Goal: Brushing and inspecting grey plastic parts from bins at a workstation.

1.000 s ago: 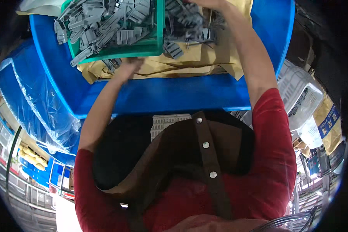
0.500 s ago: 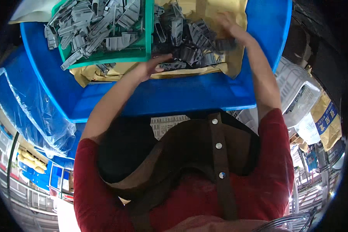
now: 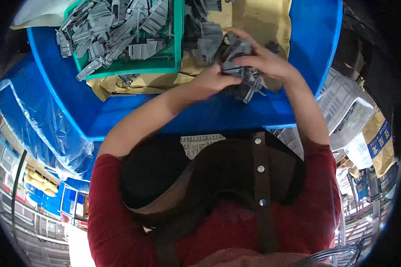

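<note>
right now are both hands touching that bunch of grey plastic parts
Touching. The head view shows the left hand and right hand both closed around the bunch of grey plastic parts, fingers wrapped over it with no gap.

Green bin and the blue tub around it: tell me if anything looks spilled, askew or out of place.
The green bin is heaped so full that grey plastic parts jut past its lower left corner. A few lie loose on the yellow paper below its edge. Both hands, left hand and right hand, grip a bundle of parts. No damage shows.

left hand [image 3: 214,80] curled, gripping | right hand [image 3: 265,60] curled, gripping | hands touching
</note>
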Available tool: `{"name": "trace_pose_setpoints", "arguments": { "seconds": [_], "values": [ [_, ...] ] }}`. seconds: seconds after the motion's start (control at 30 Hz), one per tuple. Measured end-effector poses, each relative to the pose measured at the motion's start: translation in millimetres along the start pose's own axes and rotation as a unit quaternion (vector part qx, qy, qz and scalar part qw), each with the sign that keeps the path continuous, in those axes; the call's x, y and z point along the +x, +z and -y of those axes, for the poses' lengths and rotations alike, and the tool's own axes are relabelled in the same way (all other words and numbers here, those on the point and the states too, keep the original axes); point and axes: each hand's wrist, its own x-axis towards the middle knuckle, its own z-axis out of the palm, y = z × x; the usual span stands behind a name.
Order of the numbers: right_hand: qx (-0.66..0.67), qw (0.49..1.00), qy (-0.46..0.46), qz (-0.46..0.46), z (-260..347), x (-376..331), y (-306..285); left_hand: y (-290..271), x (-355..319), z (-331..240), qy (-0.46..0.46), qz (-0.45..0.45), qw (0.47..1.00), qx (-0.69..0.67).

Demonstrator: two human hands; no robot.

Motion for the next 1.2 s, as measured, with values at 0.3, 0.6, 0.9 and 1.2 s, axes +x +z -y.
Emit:
{"name": "trace_pose_setpoints", "arguments": {
  "seconds": [0.3,0.6,0.9,1.2],
  "values": [
    [-0.142,0.943,-0.297,-0.058,91.4,14.9,78.7,-10.8,-133.5,-111.7,0.212,-0.29,0.859,0.366],
    [-0.606,0.734,0.184,-0.245,-43.0,12.5,-131.8,-82.8,-159.5,-37.9,-0.033,-0.203,0.918,0.339],
    [-0.09,0.966,0.173,-0.17,-91.0,0.7,-34.2,-92.4,-34.0,35.2,-0.108,-0.115,0.987,0.045],
    [0.08,0.978,0.146,-0.127,-104.2,40.5,14.8,-68.8,-0.5,26.5,-0.021,-0.088,0.989,0.115]
  ]
}}
